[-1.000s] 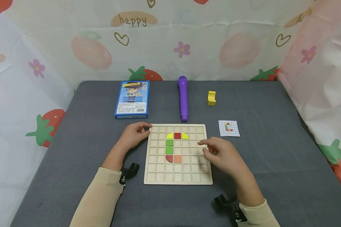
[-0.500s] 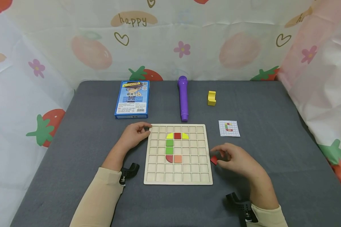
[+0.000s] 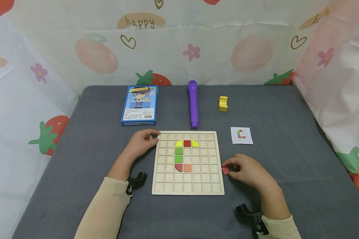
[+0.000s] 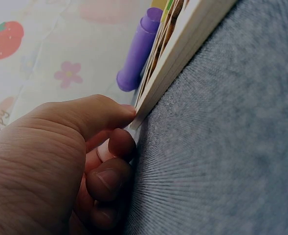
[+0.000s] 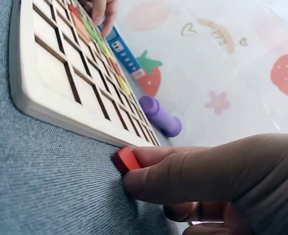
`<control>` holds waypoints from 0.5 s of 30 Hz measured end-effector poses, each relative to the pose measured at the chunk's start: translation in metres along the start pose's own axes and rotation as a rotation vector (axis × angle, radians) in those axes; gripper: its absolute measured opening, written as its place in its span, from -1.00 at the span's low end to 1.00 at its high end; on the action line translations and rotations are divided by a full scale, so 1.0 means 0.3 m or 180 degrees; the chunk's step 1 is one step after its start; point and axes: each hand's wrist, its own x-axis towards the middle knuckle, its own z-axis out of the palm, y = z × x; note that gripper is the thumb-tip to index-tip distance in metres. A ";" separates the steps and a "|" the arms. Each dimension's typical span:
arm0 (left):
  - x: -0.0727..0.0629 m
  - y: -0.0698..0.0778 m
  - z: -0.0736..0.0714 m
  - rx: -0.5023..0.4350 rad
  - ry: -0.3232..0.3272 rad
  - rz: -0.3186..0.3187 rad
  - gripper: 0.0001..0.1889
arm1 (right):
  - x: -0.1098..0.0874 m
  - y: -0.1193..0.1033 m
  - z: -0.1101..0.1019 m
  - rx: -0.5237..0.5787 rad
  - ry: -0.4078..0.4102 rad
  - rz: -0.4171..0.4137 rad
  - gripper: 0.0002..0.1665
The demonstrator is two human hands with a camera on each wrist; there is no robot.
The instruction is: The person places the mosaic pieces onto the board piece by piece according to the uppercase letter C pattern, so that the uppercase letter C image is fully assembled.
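Observation:
A wooden grid board lies on the table in the head view, with several coloured pieces set in its cells: yellow, red, green and orange. My left hand holds the board's far left corner between thumb and index finger. In the left wrist view the left thumb presses at that corner, the other fingers curled below. Beside the board's right edge, my right hand pinches a small red tile. The right wrist view has this tile between thumb and index finger, close over the cloth.
A small pattern card lies right of the board. Behind it are a yellow block, a purple microphone-shaped stick and a blue box. Grey cloth covers the table, and a printed curtain hangs behind.
My right hand has moved from over the board's right side to just off its right edge. A red tile now shows in its fingertips and has turned slightly. The left hand stays put.

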 end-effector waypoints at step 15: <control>0.000 -0.002 0.000 -0.0007 0.0003 0.0014 -0.72 | 0.008 -0.005 0.011 -0.0086 0.0245 -0.0154 -0.77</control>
